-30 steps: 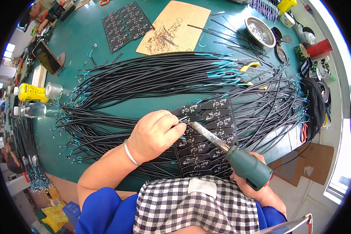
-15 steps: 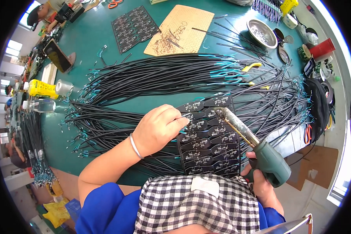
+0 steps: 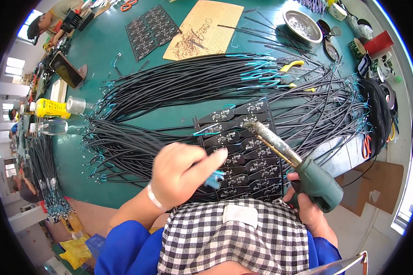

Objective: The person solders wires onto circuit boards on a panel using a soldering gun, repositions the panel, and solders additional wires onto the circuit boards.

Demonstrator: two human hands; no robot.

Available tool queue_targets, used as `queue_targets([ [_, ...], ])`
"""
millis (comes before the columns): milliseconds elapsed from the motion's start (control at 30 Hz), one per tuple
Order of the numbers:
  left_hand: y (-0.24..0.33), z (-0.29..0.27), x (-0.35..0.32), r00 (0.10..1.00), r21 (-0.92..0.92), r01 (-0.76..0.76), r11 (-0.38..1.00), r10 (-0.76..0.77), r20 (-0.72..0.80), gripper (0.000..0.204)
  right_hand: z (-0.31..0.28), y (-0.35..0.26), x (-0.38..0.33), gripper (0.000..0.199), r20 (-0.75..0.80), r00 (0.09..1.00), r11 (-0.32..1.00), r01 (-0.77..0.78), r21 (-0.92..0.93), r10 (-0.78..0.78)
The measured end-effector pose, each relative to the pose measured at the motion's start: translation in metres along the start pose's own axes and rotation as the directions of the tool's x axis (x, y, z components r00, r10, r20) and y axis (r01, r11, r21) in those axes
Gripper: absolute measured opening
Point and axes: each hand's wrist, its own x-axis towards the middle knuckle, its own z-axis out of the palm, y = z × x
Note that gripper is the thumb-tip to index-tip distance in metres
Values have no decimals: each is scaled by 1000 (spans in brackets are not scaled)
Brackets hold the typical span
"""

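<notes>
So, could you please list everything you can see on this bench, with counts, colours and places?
cables: many, black with teal ends, fanned across the table
circuit panel: one, black, centre
second circuit panel: one, black, far side
perforated board: one, tan, far side
metal bowl: one, silver, far right
bottle: one, yellow, left edge
table: one, green
soldering gun: one, green, over the panel
left hand: pinching teal wire ends
right hand: gripping the gun

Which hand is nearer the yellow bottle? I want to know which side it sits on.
Left. The left hand is over the black cables, right of the yellow bottle; the right hand, gripping the green soldering gun, is farther right.
</notes>
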Motion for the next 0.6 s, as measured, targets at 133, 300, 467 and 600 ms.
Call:
queue_targets([
  [133,-11,35,-16,991,-60,129,990,-126,49,38,1,-7,-2,36,1,999,997,38,-70,-38],
  [300,-13,39,-32,981,-72,180,981,-174,89,38,4,-4,-10,31,-31,998,998,-52,-31,51],
  [467,-13,39,-27,990,-37,125,991,-122,74,36,-1,5,-10,31,73,991,904,135,-405,-115],
  [600,-14,39,-28,989,-53,132,990,-128,72,36,2,9,-11,34,36,999,931,38,-363,-26],
])
